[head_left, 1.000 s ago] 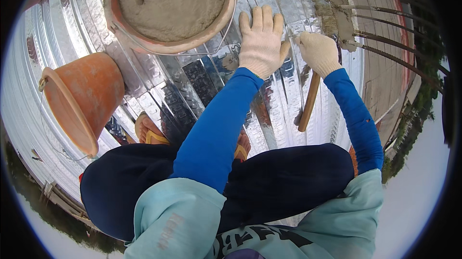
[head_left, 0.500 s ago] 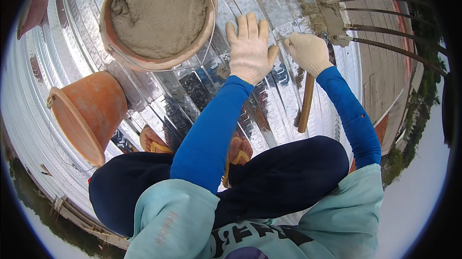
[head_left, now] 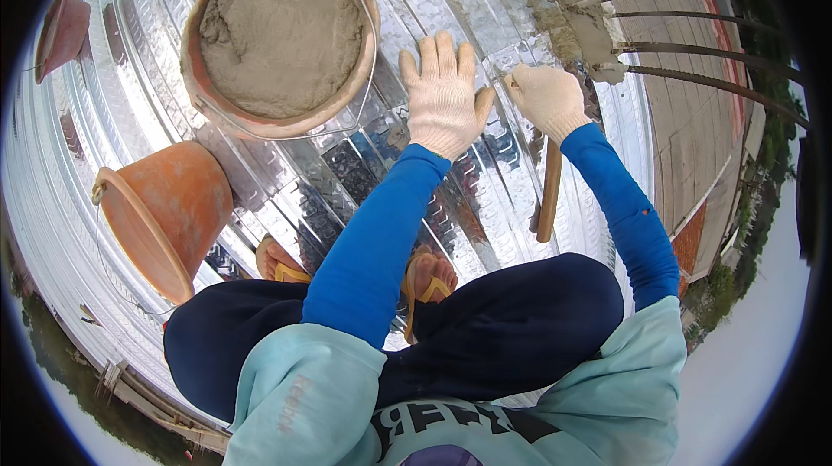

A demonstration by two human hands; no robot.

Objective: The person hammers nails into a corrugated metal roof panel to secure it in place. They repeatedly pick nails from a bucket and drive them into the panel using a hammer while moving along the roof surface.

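Note:
My left hand (head_left: 444, 102), in a cream knit glove, lies palm down on the shiny ribbed metal sheeting (head_left: 485, 7) with fingers apart. Just right of it, my right hand (head_left: 548, 100), also gloved, is closed, its fingertips hidden. A wooden handle (head_left: 548, 202) runs from under it toward my knee; I cannot make out what the fist grips. Ahead and left of my left hand stands a terracotta-coloured bucket full of wet grey mortar (head_left: 282, 37), its wire handle resting round the rim.
An empty orange bucket (head_left: 173, 206) lies tilted at the left, a smaller reddish bucket (head_left: 65, 33) beyond it. At the right, several bent rebar bars (head_left: 693, 55) rise from smeared mortar (head_left: 598, 46) beside a wooden-boarded strip (head_left: 693, 145). My feet (head_left: 429, 275) in yellow flip-flops are below my arms.
The view has shifted a little, so the mortar bucket and both hands appear slightly lower and more to the left. Both hands keep nearly the same pose and place on the sheeting.

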